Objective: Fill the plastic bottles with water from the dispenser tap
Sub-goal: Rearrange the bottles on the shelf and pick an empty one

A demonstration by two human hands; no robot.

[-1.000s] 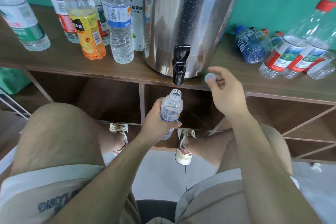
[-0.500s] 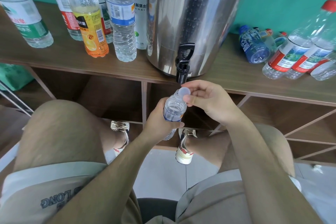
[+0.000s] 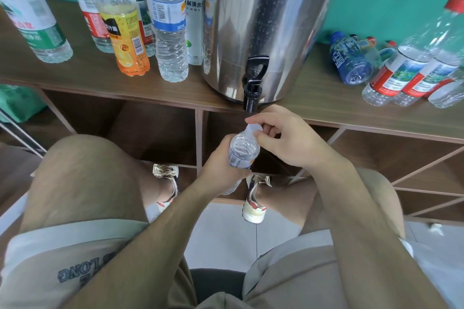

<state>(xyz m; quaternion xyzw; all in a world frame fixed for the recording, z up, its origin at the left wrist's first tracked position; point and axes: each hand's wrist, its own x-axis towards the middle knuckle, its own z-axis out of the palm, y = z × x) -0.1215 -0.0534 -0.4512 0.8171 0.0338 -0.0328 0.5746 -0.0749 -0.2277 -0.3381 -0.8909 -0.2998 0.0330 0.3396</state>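
You are sitting at a wooden tabletop [image 3: 326,105], looking down past your knees and both forearms. Your left grip [image 3: 221,168] is wrapping around the body of a small clear bottle [image 3: 242,152], holding it upright just below the tabletop's front edge, right under the black tap [image 3: 252,93] of a steel dispenser [image 3: 263,20]. Your right grip [image 3: 288,140] is pinching a pale cap [image 3: 253,130] between thumb and fingertips, and the cap is sitting on the bottle's neck. I cannot tell whether it is threaded on, or how much water is inside the bottle.

The tap's spout is pointing down just above your right knuckles, with its handle standing up against the dispenser wall.

Left of the dispenser, several bottles are standing upright on the tabletop, among them a juice bottle [image 3: 125,40] with an orange label and a blue-labelled bottle [image 3: 168,32] just beside it. To the right, more bottles are lying on their sides: a blue bottle [image 3: 351,63] nearest the dispenser, then red-labelled bottles [image 3: 401,70] toward the edge of view.

Your shoes [image 3: 254,198] are resting on the floor [image 3: 226,228] beneath the bottle.
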